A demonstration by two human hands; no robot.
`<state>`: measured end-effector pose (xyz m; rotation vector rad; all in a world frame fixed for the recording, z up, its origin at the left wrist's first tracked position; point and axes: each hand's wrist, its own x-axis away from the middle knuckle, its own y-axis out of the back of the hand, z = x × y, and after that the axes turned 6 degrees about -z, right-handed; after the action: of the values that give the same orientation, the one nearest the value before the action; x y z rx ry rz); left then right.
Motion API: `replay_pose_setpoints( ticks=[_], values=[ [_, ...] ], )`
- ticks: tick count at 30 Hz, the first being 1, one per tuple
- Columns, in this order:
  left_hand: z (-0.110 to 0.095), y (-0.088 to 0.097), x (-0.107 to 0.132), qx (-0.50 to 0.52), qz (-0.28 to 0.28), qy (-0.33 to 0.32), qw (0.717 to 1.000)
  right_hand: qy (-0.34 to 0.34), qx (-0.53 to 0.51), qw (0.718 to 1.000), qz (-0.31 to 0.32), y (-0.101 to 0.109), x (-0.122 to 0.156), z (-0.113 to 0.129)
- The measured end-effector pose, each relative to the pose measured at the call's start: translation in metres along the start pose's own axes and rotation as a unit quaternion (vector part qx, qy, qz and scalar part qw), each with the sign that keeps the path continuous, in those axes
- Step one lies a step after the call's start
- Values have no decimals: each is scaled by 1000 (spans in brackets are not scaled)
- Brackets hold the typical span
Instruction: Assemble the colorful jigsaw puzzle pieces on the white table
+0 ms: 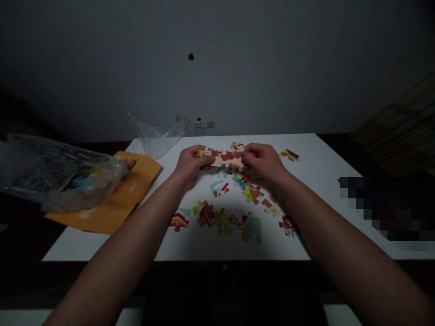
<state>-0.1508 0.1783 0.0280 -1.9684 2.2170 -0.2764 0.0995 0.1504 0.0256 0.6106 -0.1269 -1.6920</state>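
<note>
Over the far middle of a white table (319, 154), both my hands grip a joined strip of puzzle pieces (227, 158) with a pink and red picture. My left hand (189, 164) pinches its left end and my right hand (264, 161) pinches its right end, fingers curled on it. Several loose colourful puzzle pieces (224, 213) lie scattered on the table below my hands. One more loose piece (289, 155) rests to the right of my right hand.
An orange puzzle box (115, 199) lies at the table's left edge, with a clear plastic bag (57, 172) on it. Another crumpled clear bag (156, 136) sits at the far left corner. A dark wall with sockets (204, 124) stands behind.
</note>
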Motion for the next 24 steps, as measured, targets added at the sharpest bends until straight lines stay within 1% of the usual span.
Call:
replay_pose_setpoints(
  ticks=[9,14,19,24],
  values=[
    [1,1,0,0,0,-4,1000,5,26,1000,7,2,1,2],
    [1,2,0,-1,17,7,1000,17,-7,1000,-1,0,0,-1],
    [5,3,0,-1,41,27,999,-15,-56,998,6,-6,4,1],
    [7,2,-1,3,33,13,999,-46,-95,994,12,-8,7,6]
  ],
)
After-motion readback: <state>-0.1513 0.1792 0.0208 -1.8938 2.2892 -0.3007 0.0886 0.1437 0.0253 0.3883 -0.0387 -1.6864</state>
